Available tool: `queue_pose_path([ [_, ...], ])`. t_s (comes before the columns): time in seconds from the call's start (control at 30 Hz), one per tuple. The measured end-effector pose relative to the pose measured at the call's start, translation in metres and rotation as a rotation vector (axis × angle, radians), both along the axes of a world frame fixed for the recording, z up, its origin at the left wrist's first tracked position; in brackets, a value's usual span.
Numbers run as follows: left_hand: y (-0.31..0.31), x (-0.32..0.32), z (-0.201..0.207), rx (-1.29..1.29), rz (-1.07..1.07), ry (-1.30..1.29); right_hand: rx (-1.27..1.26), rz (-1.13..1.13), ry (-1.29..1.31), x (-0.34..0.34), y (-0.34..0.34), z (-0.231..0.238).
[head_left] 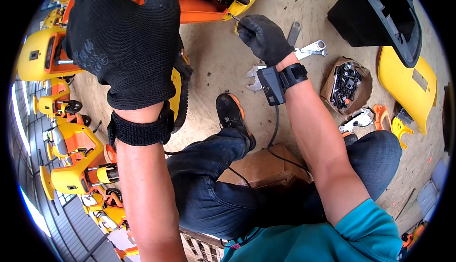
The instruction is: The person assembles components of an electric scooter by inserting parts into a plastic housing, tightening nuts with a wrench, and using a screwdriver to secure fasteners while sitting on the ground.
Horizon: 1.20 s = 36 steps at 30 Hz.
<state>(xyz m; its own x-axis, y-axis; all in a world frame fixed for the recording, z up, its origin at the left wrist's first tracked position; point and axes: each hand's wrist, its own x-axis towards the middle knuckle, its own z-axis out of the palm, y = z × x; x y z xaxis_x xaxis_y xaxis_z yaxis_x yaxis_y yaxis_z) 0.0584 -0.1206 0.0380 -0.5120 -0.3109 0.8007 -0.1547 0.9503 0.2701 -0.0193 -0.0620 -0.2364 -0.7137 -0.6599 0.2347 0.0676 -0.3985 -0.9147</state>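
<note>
My left hand (pixel 124 41), in a black knit work glove, is raised over an orange and yellow scooter (pixel 202 17) at the top. Its fingertips run behind the glove and past the upper edge, so their grip is hidden. My right hand (pixel 262 39), gloved as well, is closed with the fingertips pinched together. From that pinch a thin metal piece (pixel 234 17) points left to the scooter's yellow edge (pixel 245 8). What kind of piece it is, I cannot make out.
Wrenches (pixel 311 49) and an adjustable wrench (pixel 255 78) lie on the concrete floor beside my right wrist. Further right stand a bag of small black parts (pixel 347 85), a black plastic bin (pixel 363 22) and a yellow panel (pixel 412 84). More scooters (pixel 78 160) line the left side.
</note>
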Motion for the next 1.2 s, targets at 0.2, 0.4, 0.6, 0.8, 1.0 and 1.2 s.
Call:
queue_pose_path([
  [0.2, 0.006, 0.007, 0.004, -0.177, 0.171, -0.14, -0.111, 0.242, -1.059, 0.003, 0.003, 0.03],
  [0.4, 0.005, 0.004, 0.007, -0.181, 0.171, -0.126, 0.159, 0.329, -0.72, -0.004, 0.011, 0.023],
  [0.6, 0.01, 0.007, 0.009, -0.201, 0.22, -0.175, 0.123, -0.118, 0.495, -0.007, 0.005, -0.002],
  [0.8, -0.001, 0.006, 0.004, -0.24, 0.17, -0.129, 0.043, 0.087, -0.126, 0.003, 0.003, -0.001],
  [1.0, -0.006, 0.007, 0.003, -0.306, 0.196, -0.148, 0.161, 0.304, -0.518, -0.006, 0.009, 0.009],
  [1.2, 0.011, 0.007, 0.009, -0.17, 0.202, -0.161, 0.277, -0.19, 0.676, -0.005, 0.012, 0.004],
])
